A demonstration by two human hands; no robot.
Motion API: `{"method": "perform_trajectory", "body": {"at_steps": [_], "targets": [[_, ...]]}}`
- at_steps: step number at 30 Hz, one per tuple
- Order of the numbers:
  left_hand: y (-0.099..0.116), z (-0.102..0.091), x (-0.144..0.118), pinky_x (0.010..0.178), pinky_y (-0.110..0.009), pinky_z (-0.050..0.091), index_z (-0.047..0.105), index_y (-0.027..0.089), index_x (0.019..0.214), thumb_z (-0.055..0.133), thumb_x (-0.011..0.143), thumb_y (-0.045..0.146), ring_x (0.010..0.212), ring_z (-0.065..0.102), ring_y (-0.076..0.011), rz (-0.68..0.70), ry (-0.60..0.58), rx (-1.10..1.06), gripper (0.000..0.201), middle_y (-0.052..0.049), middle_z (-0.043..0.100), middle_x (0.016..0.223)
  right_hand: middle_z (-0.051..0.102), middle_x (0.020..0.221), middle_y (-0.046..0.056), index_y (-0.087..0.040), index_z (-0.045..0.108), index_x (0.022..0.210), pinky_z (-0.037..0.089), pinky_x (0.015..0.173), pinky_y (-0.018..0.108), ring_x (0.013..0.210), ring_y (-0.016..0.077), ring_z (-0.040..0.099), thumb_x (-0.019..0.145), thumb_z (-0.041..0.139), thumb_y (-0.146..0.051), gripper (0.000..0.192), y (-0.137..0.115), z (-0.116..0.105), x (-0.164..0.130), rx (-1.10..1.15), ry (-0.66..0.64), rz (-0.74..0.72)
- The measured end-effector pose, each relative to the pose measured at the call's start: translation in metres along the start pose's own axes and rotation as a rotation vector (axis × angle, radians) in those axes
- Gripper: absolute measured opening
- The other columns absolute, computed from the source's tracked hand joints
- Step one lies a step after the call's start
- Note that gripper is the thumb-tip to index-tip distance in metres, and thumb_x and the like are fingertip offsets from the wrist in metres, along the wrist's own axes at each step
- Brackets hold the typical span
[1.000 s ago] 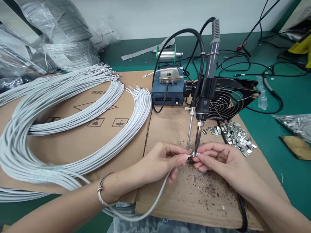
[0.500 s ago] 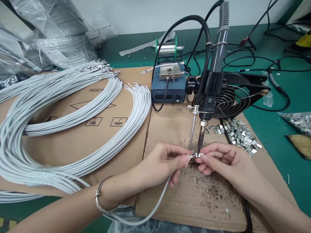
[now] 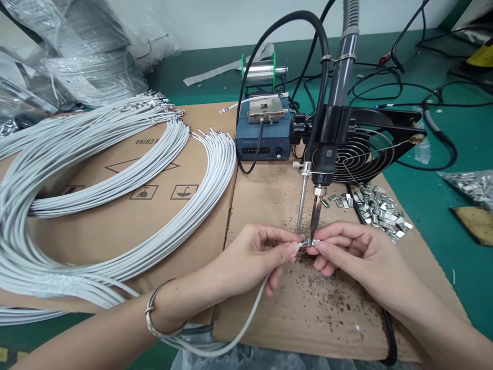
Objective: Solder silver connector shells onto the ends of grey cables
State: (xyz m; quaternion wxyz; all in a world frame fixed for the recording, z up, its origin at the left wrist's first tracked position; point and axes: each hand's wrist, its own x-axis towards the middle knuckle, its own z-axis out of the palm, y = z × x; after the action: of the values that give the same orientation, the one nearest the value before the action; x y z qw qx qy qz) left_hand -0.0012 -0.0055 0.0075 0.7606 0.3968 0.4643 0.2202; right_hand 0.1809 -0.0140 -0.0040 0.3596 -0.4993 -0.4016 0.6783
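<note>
Left hand (image 3: 265,254) pinches the white cable (image 3: 246,324) just behind its coloured wires (image 3: 304,245); right hand (image 3: 348,252) pinches a small metal connector (image 3: 316,242), both at the soldering iron's (image 3: 330,139) tapered tip; can't tell if touching. I'd keep both wrists steady, wires aligned, heat brief. Cable smooth, round, bendy; connector shiny; cardboard (image 3: 265,200) matte, dark-specked.

Head-worn, facing forward and down.
Looks from close behind and above left hand (image 3: 257,254) and right hand (image 3: 352,252), across cardboard (image 3: 265,195) to pale wall (image 3: 215,23).
</note>
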Motion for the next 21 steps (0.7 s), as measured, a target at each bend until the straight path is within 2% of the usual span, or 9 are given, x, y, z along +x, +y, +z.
{"method": "perform_trajectory", "body": {"at_steps": [9,17,21], "targets": [[0.0015,0.0023,-0.0014,0.031,-0.011,0.037,0.062,0.009,0.077,0.057,0.081,0.02,0.031,0.044,-0.0029,-0.003,0.009,0.011,0.013,0.007,0.05,0.045,0.07,0.059,0.004,-0.015,0.068,0.072,0.053,0.045,0.012,0.047,0.009,0.063,0.068,0.075,-0.023,0.011,-0.0006,0.0004,0.0011,-0.021,-0.015,-0.041],[0.0005,0.003,-0.0011,0.03,-0.013,0.038,0.063,0.01,0.075,0.062,0.077,0.024,0.032,0.044,-0.0029,0.01,0.012,-0.038,0.014,0.005,0.053,0.053,0.069,0.058,0.002,-0.015,0.066,0.075,0.051,0.04,0.012,0.042,0.0075,0.059,0.07,0.073,-0.024,0.012,0.0018,-0.0026,0.0001,-0.014,-0.026,-0.034],[0.003,0.0042,-0.0017,0.031,-0.012,0.036,0.062,0.01,0.074,0.059,0.08,0.022,0.031,0.043,-0.0036,-0.01,0.008,-0.022,0.013,0.007,0.049,0.043,0.071,0.065,0.003,-0.016,0.067,0.076,0.046,0.035,0.011,0.038,0.0052,0.055,0.071,0.072,-0.025,0.012,0.0039,-0.0032,0.0014,-0.026,-0.015,-0.018]]}}
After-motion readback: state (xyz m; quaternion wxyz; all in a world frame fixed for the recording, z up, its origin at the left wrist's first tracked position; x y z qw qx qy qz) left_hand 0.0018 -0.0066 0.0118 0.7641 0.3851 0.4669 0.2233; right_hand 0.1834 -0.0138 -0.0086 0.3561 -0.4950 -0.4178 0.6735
